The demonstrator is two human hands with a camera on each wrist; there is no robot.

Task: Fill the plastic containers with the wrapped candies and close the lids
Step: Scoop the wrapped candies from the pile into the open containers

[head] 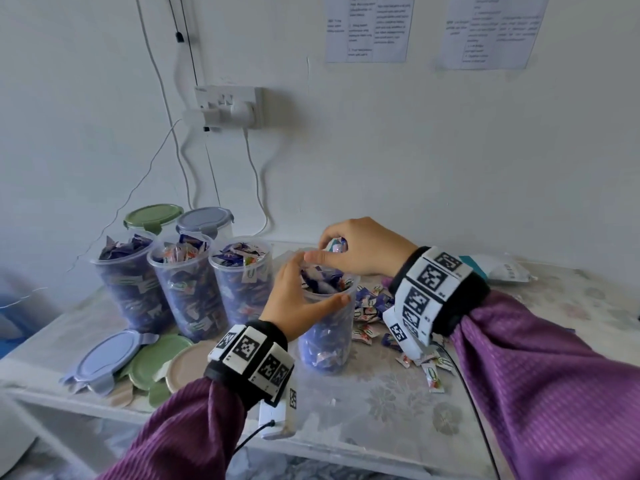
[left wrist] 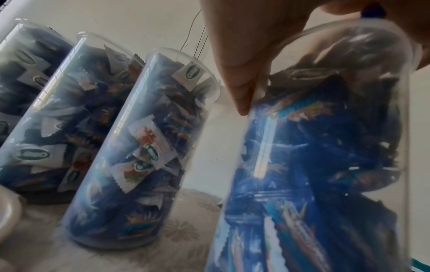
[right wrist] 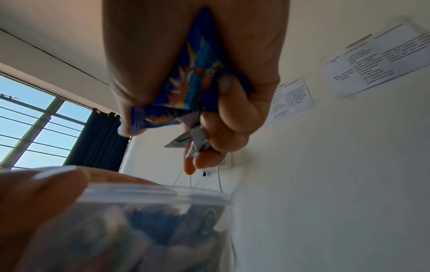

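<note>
Four open containers: clear plastic, all packed with blue and white wrapped candies.
Row of three (head: 188,285): left of centre in the head view, upright, side by side, lids off.
Fourth container (head: 327,327): centre, upright on the table (head: 398,420), filled near the rim.
Left hand (head: 298,299): fingers and thumb curled round the fourth container's upper wall.
Right hand (head: 360,247): just above its mouth, fingers bunched on a clutch of candies (right wrist: 197,88).
Loose candies (head: 374,306): on the table right of the fourth container.
Closed containers (head: 180,220): two behind the row, green lid and blue lid.
Loose lids (head: 138,365): lower left, overlapping, blue, green, beige.
</note>
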